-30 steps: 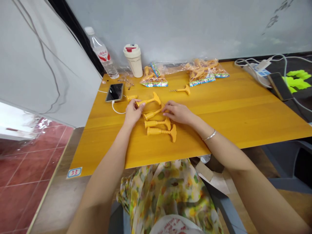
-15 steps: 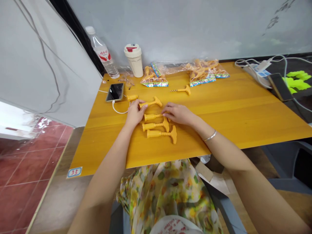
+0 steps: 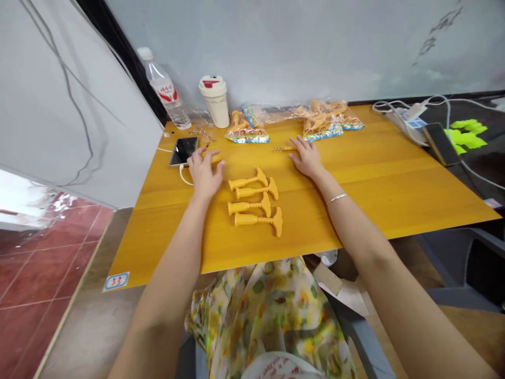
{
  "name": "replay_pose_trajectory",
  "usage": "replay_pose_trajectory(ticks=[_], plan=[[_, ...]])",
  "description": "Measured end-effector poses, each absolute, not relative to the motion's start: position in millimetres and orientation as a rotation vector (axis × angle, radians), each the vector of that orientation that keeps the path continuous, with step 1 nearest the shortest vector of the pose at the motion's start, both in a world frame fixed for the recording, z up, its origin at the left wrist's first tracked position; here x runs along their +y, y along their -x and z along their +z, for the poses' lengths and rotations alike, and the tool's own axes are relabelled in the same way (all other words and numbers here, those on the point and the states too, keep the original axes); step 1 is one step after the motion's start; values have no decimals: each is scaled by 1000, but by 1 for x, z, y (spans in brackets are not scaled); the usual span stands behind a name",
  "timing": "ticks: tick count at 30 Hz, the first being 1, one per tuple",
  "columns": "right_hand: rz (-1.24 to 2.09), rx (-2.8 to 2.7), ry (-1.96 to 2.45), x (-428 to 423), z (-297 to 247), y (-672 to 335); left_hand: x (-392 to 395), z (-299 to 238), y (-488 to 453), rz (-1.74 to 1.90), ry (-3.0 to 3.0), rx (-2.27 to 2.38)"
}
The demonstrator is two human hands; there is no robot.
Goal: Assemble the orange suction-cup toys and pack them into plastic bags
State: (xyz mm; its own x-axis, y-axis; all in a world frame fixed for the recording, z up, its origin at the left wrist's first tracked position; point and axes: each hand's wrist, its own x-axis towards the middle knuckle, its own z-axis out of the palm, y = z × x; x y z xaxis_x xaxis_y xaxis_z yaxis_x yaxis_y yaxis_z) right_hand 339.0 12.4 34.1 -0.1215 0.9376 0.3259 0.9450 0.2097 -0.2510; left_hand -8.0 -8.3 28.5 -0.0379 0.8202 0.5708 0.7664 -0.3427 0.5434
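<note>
Head view: four sleeved corkscrews (image 3: 252, 192) lie in a row on the surface (image 3: 374, 184), and no hand touches them now.
Left hand (image 3: 204, 176): it has moved from the row to the loose yellow sleeve (image 3: 215, 158) beside the phone (image 3: 182, 151); its fingers are spread over this sleeve, with no clear grip.
Right hand (image 3: 308, 159): it has also left the row and is at the loose corkscrew (image 3: 282, 149), whose metal is bare; whether its fingers pinch the yellow end, I cannot tell.
Loose parts: they lie well apart, and the work seems to have passed to them.
</note>
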Motion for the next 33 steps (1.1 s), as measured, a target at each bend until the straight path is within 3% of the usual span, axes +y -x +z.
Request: replay_pose_trajectory(ticks=[9, 17, 25, 33], plan=[[-35, -2159, 1805, 5, 38, -327, -4, 25, 2, 966, -2207, 1948], [-206, -2182, 1542, -13, 52, -297, -1, 33, -11, 1242, -2157, 1365], [-350, -2229, 1477, -28, 58, -269, -18, 35, -19, 1144, -2225, 1363], [-206, -2341, 1178, -34, 58, -260, -29, 44, -28, 1122, -2224, 1195]])
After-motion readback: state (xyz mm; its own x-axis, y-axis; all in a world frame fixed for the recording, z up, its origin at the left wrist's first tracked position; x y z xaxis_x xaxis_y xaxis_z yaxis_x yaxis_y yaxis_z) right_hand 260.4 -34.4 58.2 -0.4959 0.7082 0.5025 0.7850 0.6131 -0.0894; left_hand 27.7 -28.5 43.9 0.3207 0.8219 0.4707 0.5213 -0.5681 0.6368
